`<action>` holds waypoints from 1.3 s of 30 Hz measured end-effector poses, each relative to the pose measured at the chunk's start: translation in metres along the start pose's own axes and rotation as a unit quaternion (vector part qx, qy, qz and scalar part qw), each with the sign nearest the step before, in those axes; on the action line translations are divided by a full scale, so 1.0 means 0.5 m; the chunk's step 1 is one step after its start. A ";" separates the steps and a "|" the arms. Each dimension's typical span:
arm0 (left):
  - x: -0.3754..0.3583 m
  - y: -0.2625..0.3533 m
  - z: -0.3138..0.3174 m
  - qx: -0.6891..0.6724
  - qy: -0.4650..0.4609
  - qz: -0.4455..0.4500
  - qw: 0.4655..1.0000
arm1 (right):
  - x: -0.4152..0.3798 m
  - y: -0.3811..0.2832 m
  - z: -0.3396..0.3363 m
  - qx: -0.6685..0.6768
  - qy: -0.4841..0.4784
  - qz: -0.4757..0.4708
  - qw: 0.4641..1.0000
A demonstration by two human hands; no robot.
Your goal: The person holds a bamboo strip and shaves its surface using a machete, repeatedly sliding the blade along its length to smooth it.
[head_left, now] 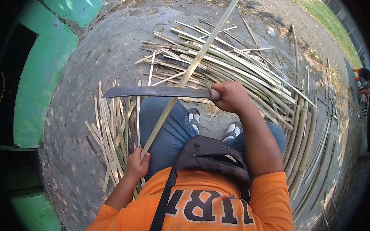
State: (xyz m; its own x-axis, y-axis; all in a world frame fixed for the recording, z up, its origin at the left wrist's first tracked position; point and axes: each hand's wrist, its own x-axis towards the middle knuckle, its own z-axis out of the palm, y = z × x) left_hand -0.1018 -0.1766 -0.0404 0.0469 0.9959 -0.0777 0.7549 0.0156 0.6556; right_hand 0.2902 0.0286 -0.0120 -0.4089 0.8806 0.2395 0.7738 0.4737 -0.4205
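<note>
My right hand (pixel 231 96) is closed round the handle of a machete (pixel 157 91), whose long blade points left across my knees. A long bamboo strip (pixel 194 63) slants from lower left up past the top of the view, and the blade overlaps it in this view. Near its lower end, beside my left thigh, my left hand (pixel 138 163) grips the strip with the thumb along it. Split bamboo strips (pixel 107 131) lie in a pile to the left of my leg.
Ahead lies a large heap of split bamboo (pixel 235 72). Uncut bamboo poles (pixel 299 140) run along my right. A green wall (pixel 39 78) stands at the left. Far right is another person (pixel 362 83). A dark bag (pixel 212 157) rests on my lap.
</note>
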 end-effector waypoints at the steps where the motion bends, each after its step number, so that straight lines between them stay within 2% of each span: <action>1: 0.002 -0.001 0.004 0.005 0.007 0.018 1.000 | 0.003 -0.003 0.001 -0.002 0.001 0.004 1.000; 4: 0.008 0.008 -0.004 -0.026 -0.039 -0.047 0.998 | 0.013 0.000 0.008 -0.009 0.014 0.033 0.999; 9: 0.014 -0.009 -0.006 -0.041 -0.037 -0.009 0.998 | 0.023 0.037 0.016 0.032 0.028 0.162 0.986; 14: 0.013 -0.023 -0.010 -0.037 -0.052 -0.009 0.998 | 0.019 0.009 0.017 0.025 0.047 0.061 0.997; 17: 0.015 -0.019 -0.011 -0.030 -0.055 -0.009 0.998 | 0.014 -0.033 0.020 -0.009 -0.047 0.017 0.999; 18: 0.015 -0.020 -0.012 -0.033 -0.056 -0.010 0.998 | 0.013 -0.036 0.031 -0.005 -0.045 -0.011 0.999; 21: 0.017 -0.027 -0.011 -0.040 -0.057 -0.014 0.997 | 0.020 -0.031 0.036 -0.013 -0.069 0.033 0.997; 25: 0.021 -0.020 -0.017 -0.039 -0.061 -0.022 0.997 | 0.024 -0.010 0.045 -0.025 -0.039 0.030 0.998; 39: 0.021 -0.011 -0.029 -0.028 -0.073 -0.033 0.996 | 0.016 0.006 0.042 -0.051 -0.024 0.035 0.998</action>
State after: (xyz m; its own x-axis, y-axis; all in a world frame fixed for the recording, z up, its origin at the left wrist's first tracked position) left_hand -0.1147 -0.1651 -0.0339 0.0968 0.9688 -0.2282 0.7217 0.0896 0.6864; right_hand 0.2790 0.0372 -0.0295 -0.3736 0.9121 0.1688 0.8453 0.4096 -0.3430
